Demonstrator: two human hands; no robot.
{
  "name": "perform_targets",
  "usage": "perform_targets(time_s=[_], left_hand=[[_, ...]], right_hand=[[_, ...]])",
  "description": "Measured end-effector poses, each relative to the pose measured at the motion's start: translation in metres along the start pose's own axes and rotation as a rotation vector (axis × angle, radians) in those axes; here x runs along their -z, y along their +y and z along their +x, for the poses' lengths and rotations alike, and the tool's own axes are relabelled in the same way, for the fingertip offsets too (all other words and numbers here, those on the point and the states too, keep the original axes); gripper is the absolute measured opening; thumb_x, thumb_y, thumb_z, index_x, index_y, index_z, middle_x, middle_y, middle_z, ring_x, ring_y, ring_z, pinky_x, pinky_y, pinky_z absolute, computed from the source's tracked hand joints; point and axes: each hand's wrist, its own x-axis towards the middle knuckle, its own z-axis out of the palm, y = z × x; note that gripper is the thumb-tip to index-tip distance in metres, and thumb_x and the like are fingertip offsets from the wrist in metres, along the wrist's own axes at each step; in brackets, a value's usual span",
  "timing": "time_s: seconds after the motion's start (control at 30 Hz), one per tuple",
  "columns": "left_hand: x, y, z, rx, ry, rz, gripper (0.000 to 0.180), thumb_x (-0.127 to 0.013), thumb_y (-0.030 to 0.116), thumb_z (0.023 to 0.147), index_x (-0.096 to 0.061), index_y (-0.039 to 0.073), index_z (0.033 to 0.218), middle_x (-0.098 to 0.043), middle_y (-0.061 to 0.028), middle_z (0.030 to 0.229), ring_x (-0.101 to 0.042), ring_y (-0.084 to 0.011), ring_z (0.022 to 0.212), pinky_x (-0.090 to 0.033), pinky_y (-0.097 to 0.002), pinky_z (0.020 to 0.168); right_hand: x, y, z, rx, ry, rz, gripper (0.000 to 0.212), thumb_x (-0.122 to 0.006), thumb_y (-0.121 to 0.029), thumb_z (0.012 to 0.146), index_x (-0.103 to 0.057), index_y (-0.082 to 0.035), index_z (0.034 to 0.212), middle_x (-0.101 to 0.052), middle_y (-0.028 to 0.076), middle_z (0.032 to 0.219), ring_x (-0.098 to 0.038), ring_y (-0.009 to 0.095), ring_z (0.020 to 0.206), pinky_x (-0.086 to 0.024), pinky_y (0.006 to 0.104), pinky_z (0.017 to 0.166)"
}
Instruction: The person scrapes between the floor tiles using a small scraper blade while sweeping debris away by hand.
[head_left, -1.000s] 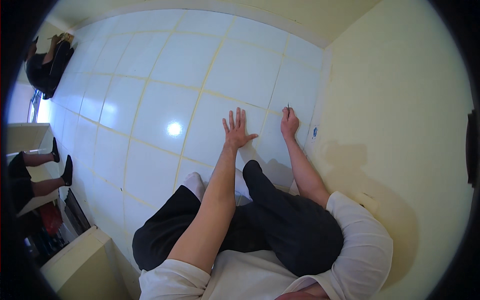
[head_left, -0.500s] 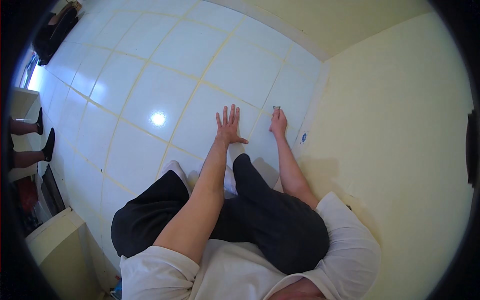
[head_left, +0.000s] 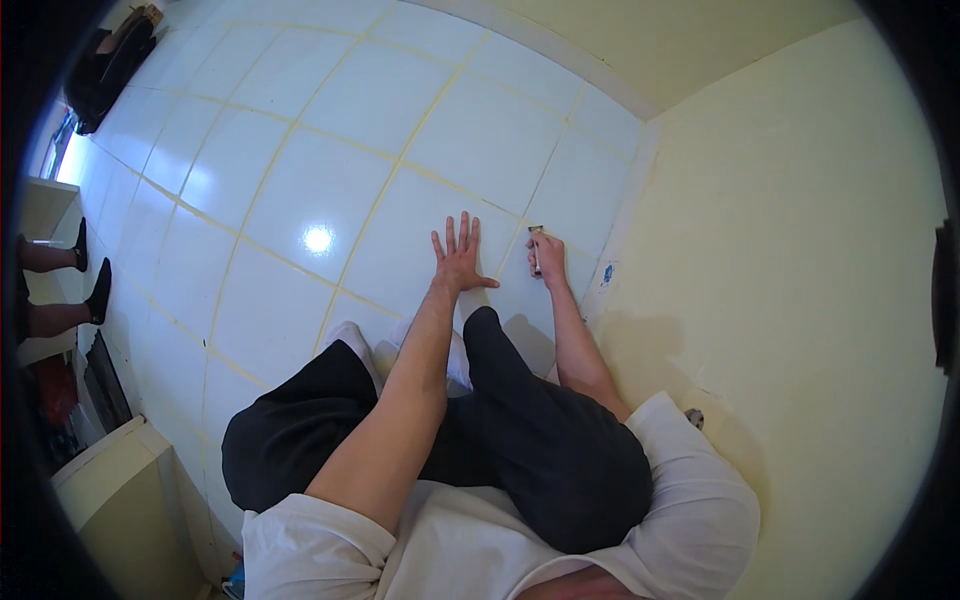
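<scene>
My left hand point(head_left: 460, 258) lies flat on a glossy pale tile point(head_left: 395, 240), fingers spread and thumb out to the right. Nothing is in it. To its right, my right hand point(head_left: 547, 256) is closed round the handle of a small scraper point(head_left: 536, 230). Its short metal head sticks out past my fingers at the far end. The head is near a yellowish joint line point(head_left: 515, 240) between tiles; whether it touches the floor I cannot tell. My fingers hide most of the handle.
A cream wall point(head_left: 780, 230) rises close on my right, with a small blue mark point(head_left: 607, 274) low on it. My bent legs in black trousers point(head_left: 560, 450) are beneath my arms. Another person's feet in black shoes point(head_left: 98, 290) are at far left, near a cream box-like piece point(head_left: 110, 480).
My right hand has moved slightly left and nearer to me with the scraper, and has turned so that more of the handle shows. My left hand stays nearly in place.
</scene>
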Motion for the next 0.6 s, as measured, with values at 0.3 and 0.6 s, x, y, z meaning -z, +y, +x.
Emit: perform_targets(time_s=[0.3,0.6], left_hand=[[0.028,0.027,0.019,-0.003,-0.152,0.198,0.164,-0.092,0.061,0.04,0.013,0.016,0.158,0.02,-0.0208,0.162,0.017,-0.0521,0.146,-0.002,-0.0853,0.1],[0.027,0.023,0.021,-0.072,-0.168,0.081,0.167,-0.097,0.05,0.035,0.014,0.026,0.157,0.023,-0.019,0.162,0.021,-0.0509,0.145,0.001,-0.0851,0.101]], right_hand=[[0.011,0.003,0.02,0.05,-0.079,-0.033,0.034,-0.056,-0.032,0.097,-0.057,-0.003,0.078,-0.051,0.003,0.054,-0.046,0.011,0.04,-0.037,0.029,0.034],[0.005,-0.018,0.005,-0.155,-0.019,-0.048,0.038,-0.061,-0.034,0.095,-0.055,-0.007,0.068,-0.048,0.0,0.051,-0.041,0.01,0.035,-0.031,0.0281,0.032]])
